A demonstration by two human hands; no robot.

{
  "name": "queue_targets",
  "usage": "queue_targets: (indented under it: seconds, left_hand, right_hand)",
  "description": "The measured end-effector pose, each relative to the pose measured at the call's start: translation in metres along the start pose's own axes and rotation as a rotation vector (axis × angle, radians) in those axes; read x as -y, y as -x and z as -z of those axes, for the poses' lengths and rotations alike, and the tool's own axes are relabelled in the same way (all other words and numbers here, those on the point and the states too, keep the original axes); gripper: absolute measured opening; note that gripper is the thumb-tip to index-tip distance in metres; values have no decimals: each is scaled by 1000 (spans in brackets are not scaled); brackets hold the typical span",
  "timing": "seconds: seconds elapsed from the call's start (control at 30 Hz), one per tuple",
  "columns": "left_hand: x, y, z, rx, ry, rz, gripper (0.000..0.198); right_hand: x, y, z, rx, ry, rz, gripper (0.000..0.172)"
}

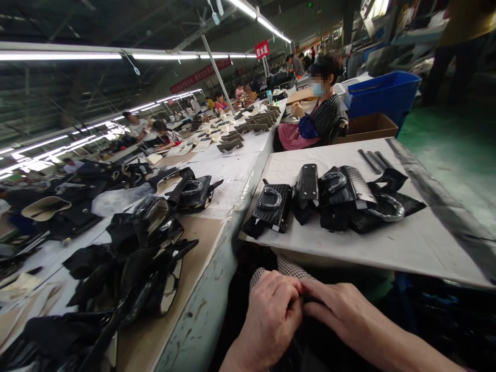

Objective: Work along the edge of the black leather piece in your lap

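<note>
My left hand (271,310) is closed in a fist-like grip, low in the middle of the head view. Against it presses my right hand (337,305), with fingers and thumb pinched at the left hand's fingertips. What they pinch is hidden between the fingers. Dark black material (310,341) lies under both hands, too dark to name. A checked cloth (292,267) shows just behind the knuckles. Beyond, on the white tabletop (387,253), sit small black crocodile-patterned handbags; the nearest handbag (269,206) has a plastic-wrapped handle.
To the left, black bag pieces (135,258) are heaped on a long workbench (201,305). Dark strips (374,161) lie at the small table's far edge. Past it, a masked person (321,108) sits near a blue bin (382,95) and a cardboard box (368,129).
</note>
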State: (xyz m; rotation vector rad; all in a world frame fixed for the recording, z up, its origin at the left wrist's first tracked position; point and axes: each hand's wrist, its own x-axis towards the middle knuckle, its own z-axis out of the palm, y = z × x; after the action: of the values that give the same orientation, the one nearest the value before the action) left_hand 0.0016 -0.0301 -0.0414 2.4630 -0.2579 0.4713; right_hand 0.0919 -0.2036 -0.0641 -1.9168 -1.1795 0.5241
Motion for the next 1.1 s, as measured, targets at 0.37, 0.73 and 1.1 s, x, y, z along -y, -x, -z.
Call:
queue_targets:
  seconds: [0.37,0.73,1.1]
  left_hand:
    - [-29,16,38,174,167,563,55]
    - [-33,19,66,284,172,687,29]
    - [-30,35,35,15,290,578,36]
  right_hand:
    - [4,2,-19,-176,72,121,27]
    - [11,3,-19,-101,13,-29,26]
    - [2,7,-14,-106,106,245,20]
